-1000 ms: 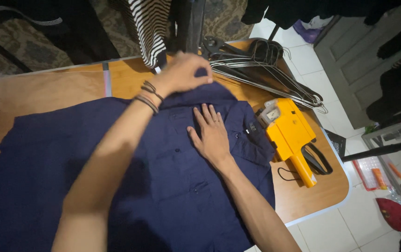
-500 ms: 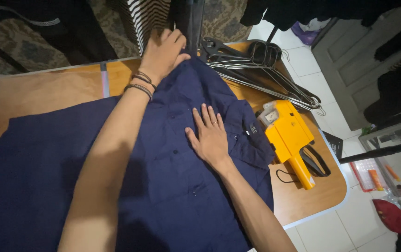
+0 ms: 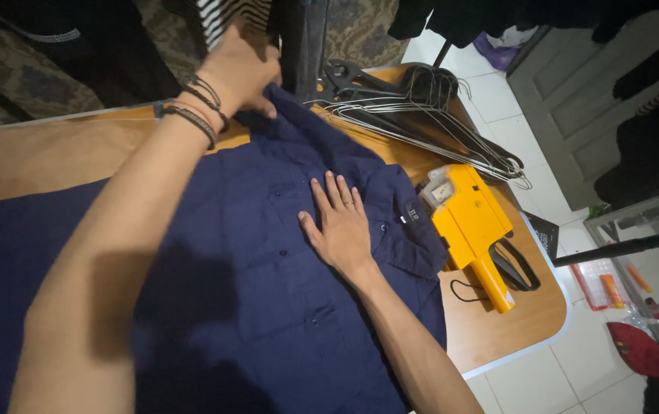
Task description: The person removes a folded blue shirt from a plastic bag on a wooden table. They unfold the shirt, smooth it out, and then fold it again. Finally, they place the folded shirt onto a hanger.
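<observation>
A dark navy button-up shirt (image 3: 253,299) lies spread on a wooden table (image 3: 46,157). My left hand (image 3: 241,73), with dark bracelets on the wrist, grips the shirt's far edge near the collar and lifts it up off the table. My right hand (image 3: 341,226) rests flat with fingers spread on the shirt's chest, beside the button row and a small label.
A yellow price-label gun (image 3: 471,226) with a black strap lies right of the shirt. A pile of wire hangers (image 3: 421,115) sits at the table's far right. Striped and dark garments (image 3: 230,11) hang behind. The tiled floor on the right holds a red object (image 3: 640,349).
My left hand has drawn the shirt's far edge away from me and upward, stretching the fabric. My right hand has stayed pressed on the chest.
</observation>
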